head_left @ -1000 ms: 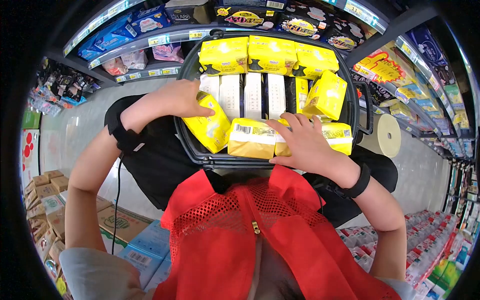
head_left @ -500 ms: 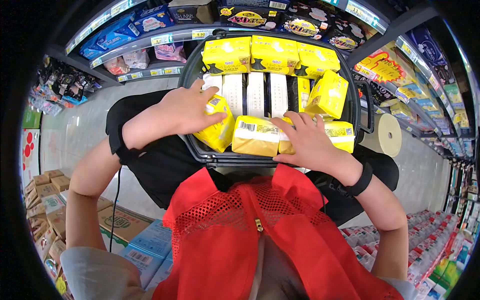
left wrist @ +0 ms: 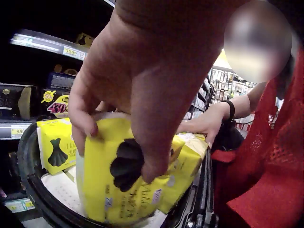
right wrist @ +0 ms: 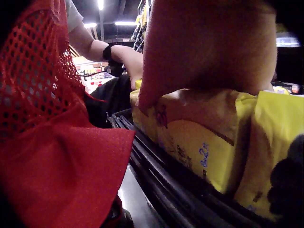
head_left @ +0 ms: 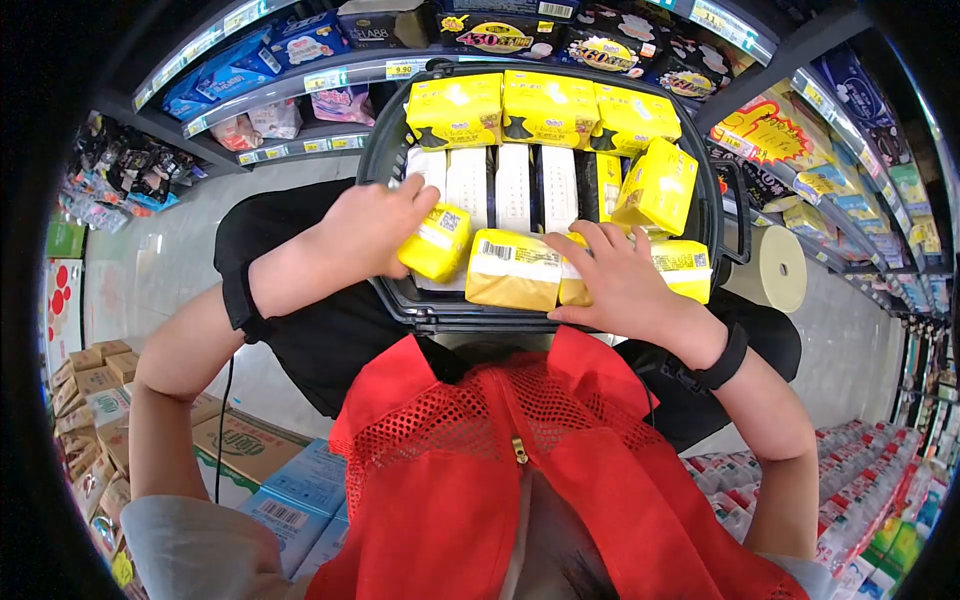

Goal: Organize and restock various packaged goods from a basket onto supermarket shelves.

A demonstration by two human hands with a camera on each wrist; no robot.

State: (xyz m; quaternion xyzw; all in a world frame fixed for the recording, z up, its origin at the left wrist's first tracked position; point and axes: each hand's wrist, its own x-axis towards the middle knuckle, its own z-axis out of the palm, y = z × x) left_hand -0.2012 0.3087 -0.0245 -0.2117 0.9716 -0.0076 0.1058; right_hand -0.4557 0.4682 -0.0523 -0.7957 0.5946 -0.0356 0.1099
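A black basket [head_left: 372,150] holds yellow packs and a row of white packs. The left hand [head_left: 372,228] grips a yellow pack [head_left: 440,243], upright at the basket's left side; in the left wrist view the left hand [left wrist: 128,95] has fingers and thumb on either side of that pack [left wrist: 111,185]. The right hand [head_left: 625,280] lies across the front row of yellow packs [head_left: 515,270], fingers spread, partly hiding one. The right wrist view shows the right hand [right wrist: 204,47] over yellow packs [right wrist: 204,142] beside the basket's rim.
Shelves [head_left: 360,72] of packaged goods stand behind the basket and along the right. A pale yellow round stool-like object [head_left: 778,270] is right of it. Cardboard boxes [head_left: 240,435] and blue boxes [head_left: 300,480] lie lower left, red and white packs [head_left: 850,470] lower right.
The left hand has turned the yellow pack from lying slanted to standing on end, and part of a white pack now shows under it. The right hand has barely moved.
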